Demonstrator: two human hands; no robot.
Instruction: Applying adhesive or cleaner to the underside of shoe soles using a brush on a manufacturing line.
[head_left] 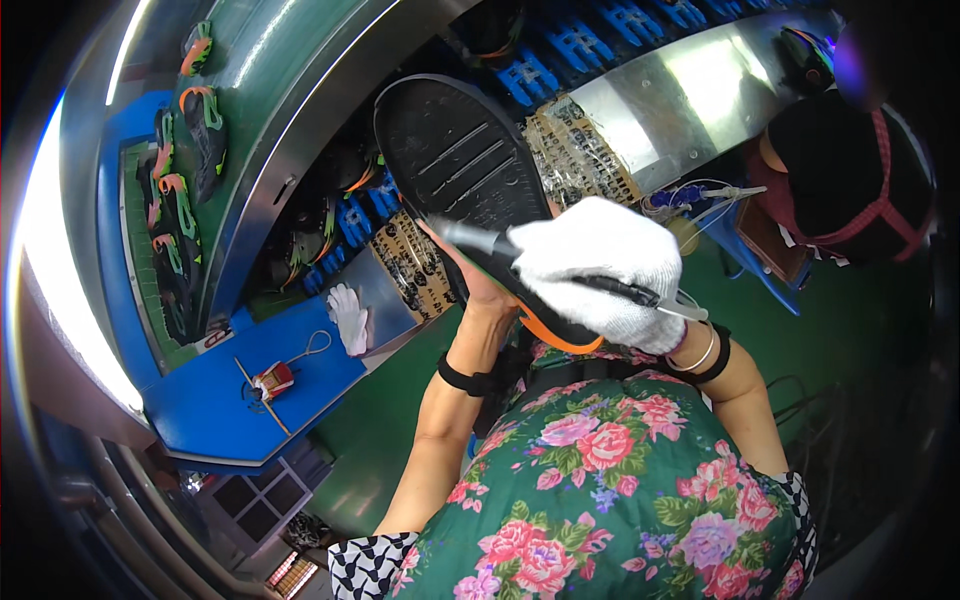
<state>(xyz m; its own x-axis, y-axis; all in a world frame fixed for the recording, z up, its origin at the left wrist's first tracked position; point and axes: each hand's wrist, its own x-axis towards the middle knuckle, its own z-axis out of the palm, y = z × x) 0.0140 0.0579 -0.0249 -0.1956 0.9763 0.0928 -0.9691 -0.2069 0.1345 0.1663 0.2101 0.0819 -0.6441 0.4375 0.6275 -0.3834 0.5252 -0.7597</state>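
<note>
A black shoe (455, 150) is held up in front of me with its grooved sole facing the camera; orange trim shows at the end nearest my body. My bare left hand (482, 284) grips it from the left side, its fingers partly hidden behind the sole. In a white knit glove, my right hand (600, 270) is closed round a grey pen-shaped tool (465, 236). The tool's blurred tip points left, over the sole's left edge; whether it touches cannot be told. A thin black and clear part of it trails out behind the glove.
A blue side table (215, 405) at left bears a white glove (349, 318) and a small red object (272, 381) with a stick. Several shoes (205, 135) sit on the green belt beyond. Blue racks (580, 45) line the metal conveyor ahead. A co-worker (840, 180) is at right.
</note>
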